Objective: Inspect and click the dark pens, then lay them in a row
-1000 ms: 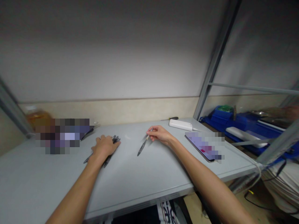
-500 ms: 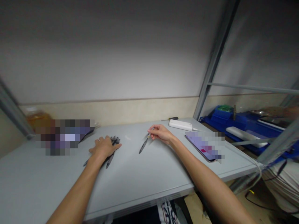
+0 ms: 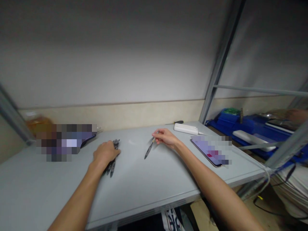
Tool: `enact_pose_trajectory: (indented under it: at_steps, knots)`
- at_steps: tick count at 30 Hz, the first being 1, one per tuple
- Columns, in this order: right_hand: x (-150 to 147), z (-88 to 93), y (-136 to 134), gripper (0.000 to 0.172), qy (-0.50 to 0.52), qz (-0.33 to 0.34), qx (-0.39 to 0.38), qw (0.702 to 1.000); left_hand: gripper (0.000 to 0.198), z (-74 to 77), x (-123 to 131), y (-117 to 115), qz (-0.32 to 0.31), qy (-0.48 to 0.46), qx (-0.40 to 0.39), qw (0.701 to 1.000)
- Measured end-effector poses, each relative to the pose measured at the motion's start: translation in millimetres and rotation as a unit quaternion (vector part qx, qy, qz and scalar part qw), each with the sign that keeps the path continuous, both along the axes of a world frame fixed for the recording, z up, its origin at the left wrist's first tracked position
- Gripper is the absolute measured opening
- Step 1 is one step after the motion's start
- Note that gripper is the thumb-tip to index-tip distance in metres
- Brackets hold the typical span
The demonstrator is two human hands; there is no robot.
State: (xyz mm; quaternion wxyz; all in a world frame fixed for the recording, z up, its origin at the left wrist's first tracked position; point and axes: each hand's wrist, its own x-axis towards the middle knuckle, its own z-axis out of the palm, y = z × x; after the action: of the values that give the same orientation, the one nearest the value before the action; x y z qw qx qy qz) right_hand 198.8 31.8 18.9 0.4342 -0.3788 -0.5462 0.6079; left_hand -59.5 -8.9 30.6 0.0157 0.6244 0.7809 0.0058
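Note:
My left hand (image 3: 106, 152) is closed around a bundle of dark pens (image 3: 112, 169) on the left half of the grey table (image 3: 149, 186). The pens' ends stick out past my fingers at the top and below the palm; the middle of the bundle is hidden under the hand. To the right, my right hand (image 3: 164, 137) pinches a single pen (image 3: 149, 150) near its upper end between thumb and fingers. This pen slants, its lower end pointing down toward the tabletop and toward me. Whether its tip touches the table I cannot tell.
A smartphone (image 3: 207, 151) lies right of my right forearm. Behind it are a white power strip (image 3: 186, 129) and a screwdriver (image 3: 178, 122). A blurred-out item (image 3: 72, 142) and an amber container (image 3: 39, 125) stand at the left. Beyond the metal post (image 3: 220, 69), blue trays (image 3: 228, 118) and another person's hand show.
The spread fingers of my left hand have drawn in around the pens, gathering them closer together. My right hand and its pen have barely moved.

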Motion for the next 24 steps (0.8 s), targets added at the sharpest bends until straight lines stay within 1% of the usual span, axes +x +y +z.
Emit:
enact_pose_trajectory:
  at_steps: [3, 8, 12, 16, 19, 22, 24]
  knots:
    - [-1, 0.3, 0, 0.028, 0.001, 0.0, 0.001, 1.0, 0.041, -2.0, -1, 1, -0.018, -0.002, 0.008, 1.0]
    - [-1, -0.9, 1, 0.026, 0.002, -0.003, 0.0, 1.0, 0.041, -9.6, -6, 7, -0.038, 0.002, 0.022, 0.999]
    - [0, -2.1, 3, 0.024, -0.008, -0.002, 0.005, 1.0, 0.057, -13.8, -9, 10, -0.041, -0.023, 0.024, 0.999]
    - [0, -1.0, 2, 0.023, -0.009, -0.003, 0.003, 1.0, 0.072, -11.6, -7, 6, -0.027, -0.03, 0.002, 0.999]
    - [0, 0.0, 0, 0.023, -0.013, -0.005, 0.003, 1.0, 0.078, -9.4, -5, 3, -0.023, -0.031, -0.013, 0.999]
    - [0, 0.2, 0, 0.024, -0.003, -0.009, 0.003, 1.0, 0.078, -8.9, -4, 3, -0.015, -0.042, 0.01, 0.999]
    - [0, 0.2, 1, 0.026, 0.012, -0.017, 0.003, 1.0, 0.077, -9.3, -3, 4, -0.025, -0.051, 0.052, 0.997]
